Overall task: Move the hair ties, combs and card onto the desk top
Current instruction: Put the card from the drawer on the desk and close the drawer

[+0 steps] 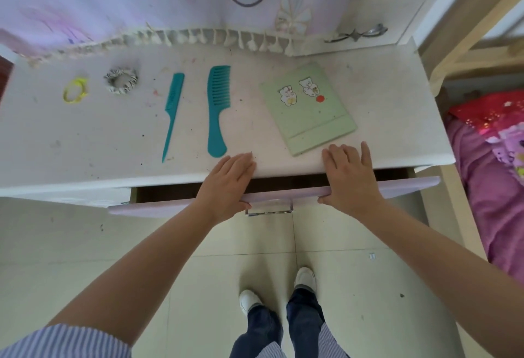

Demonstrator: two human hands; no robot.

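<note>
On the white desk top (85, 136) lie, left to right, a yellow hair tie (76, 90), a black-and-white scrunchie (121, 80), a thin teal tail comb (172, 113), a wide-toothed teal comb (217, 108) and a green card (309, 105) with bear stickers. Below the desk's front edge a pale purple drawer front (175, 208) stands slightly pulled out. My left hand (226, 184) and my right hand (350, 176) both rest flat across the drawer front's top edge, fingers lying on the desk's edge. Neither hand holds any of the objects.
A purple patterned cloth with a tassel fringe (181, 3) hangs at the back of the desk. A metal hair clip (357, 34) lies at the back right. A wooden bed frame with pink bedding (490, 176) stands to the right. My feet stand on the tiled floor (340, 272).
</note>
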